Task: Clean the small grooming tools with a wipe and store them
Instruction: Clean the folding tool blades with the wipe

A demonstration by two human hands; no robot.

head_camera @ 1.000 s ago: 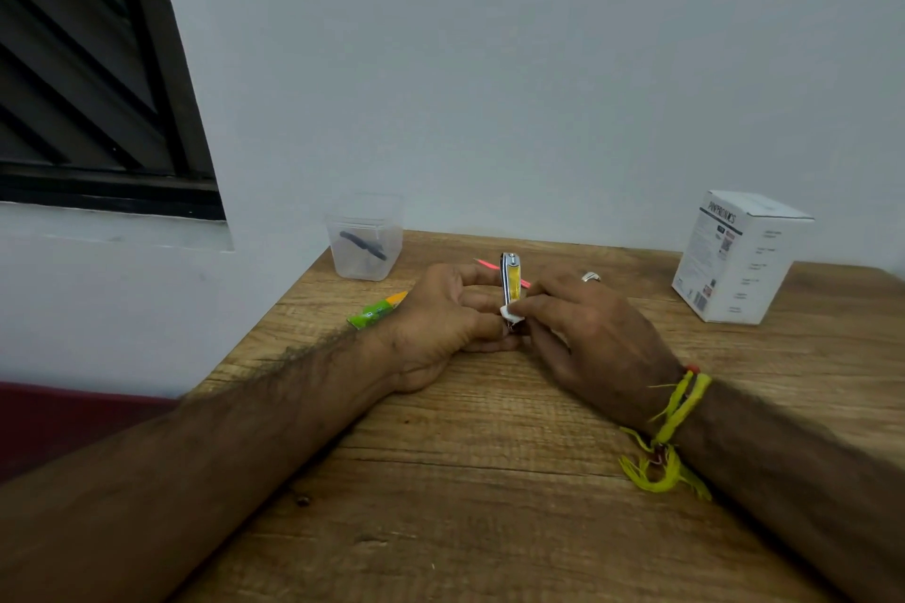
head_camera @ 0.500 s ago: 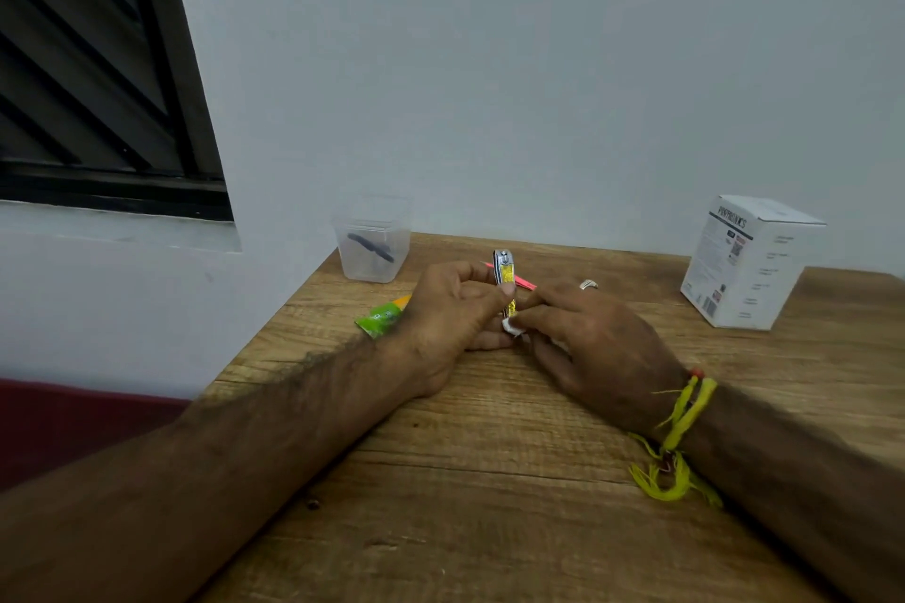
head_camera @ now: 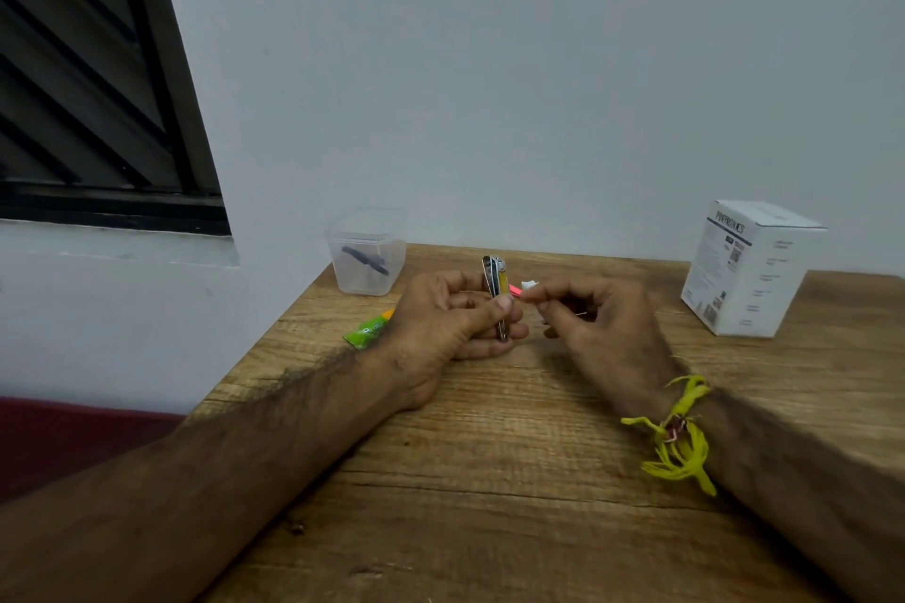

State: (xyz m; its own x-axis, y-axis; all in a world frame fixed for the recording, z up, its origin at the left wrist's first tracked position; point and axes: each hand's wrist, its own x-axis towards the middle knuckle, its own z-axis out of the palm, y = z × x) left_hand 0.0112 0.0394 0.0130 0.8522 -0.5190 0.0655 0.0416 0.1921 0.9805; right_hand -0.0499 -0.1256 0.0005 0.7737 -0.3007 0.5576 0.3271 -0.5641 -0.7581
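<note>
Head view, item by item. Your left hand (head_camera: 453, 328) is gripping the clipper (head_camera: 495, 291), thumb and fingers curled round its lower half, holding it upright above the table (head_camera: 489, 480). Your right hand (head_camera: 597, 323) is pinching the wipe (head_camera: 528, 285), a small white wad at the fingertips.

Change: a moment ago the wipe was pressing against the clipper's lower end, both hands touching; now you are drawing the right hand off to the side, and the wipe is sitting just beside the clipper, apart from it. The clipper is also standing a little more exposed above the left fingers.

Reading: the rubbing pass on this tool is likely ending, or you are re-folding the wipe for another face.

Also present: a clear tub (head_camera: 368, 255) at the table's far left edge, already holding one dark tool (head_camera: 365, 261), likely the store; a pink item (head_camera: 515, 290) showing between your hands; a green packet (head_camera: 369, 331) partly hidden behind the left wrist; a white box (head_camera: 749, 269) far right.
</note>
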